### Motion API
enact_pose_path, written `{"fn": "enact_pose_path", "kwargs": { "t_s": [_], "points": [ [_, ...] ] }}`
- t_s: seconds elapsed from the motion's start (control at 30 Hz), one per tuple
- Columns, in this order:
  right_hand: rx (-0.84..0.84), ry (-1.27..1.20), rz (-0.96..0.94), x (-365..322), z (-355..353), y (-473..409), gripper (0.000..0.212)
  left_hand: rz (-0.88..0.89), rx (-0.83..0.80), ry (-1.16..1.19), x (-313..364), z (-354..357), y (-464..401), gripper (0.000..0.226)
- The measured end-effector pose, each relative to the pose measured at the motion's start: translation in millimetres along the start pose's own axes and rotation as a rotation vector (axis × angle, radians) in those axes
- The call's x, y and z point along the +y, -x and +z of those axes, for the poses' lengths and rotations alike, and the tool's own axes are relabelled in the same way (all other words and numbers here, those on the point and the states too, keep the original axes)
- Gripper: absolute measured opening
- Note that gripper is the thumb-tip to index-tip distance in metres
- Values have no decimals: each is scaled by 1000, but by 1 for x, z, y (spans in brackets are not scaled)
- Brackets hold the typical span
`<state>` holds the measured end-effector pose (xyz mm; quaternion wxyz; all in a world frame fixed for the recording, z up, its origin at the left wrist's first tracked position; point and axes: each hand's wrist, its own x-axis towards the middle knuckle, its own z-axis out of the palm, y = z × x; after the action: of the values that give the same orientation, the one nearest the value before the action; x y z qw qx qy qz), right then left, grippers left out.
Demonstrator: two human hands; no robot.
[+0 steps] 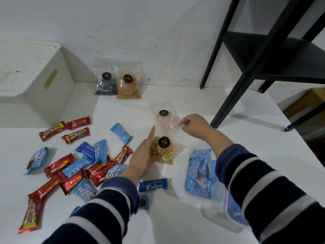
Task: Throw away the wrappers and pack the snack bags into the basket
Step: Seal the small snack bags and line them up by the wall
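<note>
The left hand [143, 155] cupped the peanut bag [162, 150] from below while the right hand [194, 126] pinched its clear top.

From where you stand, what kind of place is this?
Probably a plain room in a home or a storage corner: a white table against a marked white wall, a black metal shelf and a white plastic bin.

Clear nut bag [162, 152] cupped in left-hand fingers [151, 136]; clear pale-candy bag [165, 120] pinched at its edge by right fingertips [182, 124].
</note>
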<state>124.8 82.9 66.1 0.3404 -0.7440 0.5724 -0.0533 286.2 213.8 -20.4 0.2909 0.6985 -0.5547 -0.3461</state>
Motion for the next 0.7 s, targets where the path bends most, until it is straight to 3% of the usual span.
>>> {"fn": "enact_pose_path", "kwargs": {
  "t_s": [0.13, 0.33, 0.43, 0.57, 0.7],
  "points": [
    [37, -50, -46, -4, 3, 0, 6, 3, -2, 4, 1, -2, 1, 102],
    [66, -76, -4, -3, 7, -3, 5, 4, -11, 5, 0, -3, 1, 101],
    [42, -150, -27, -7, 11, -2, 16, -5, -15, 37, 0, -3, 1, 100],
    [80, -156, -55, -12, 15, -4, 3, -3, -21, 12, 0, -4, 1, 103],
    [109, -130, -23, -13, 19, -8, 8, -12, -29, -7, 1, -3, 0, 104]
  ]
}}
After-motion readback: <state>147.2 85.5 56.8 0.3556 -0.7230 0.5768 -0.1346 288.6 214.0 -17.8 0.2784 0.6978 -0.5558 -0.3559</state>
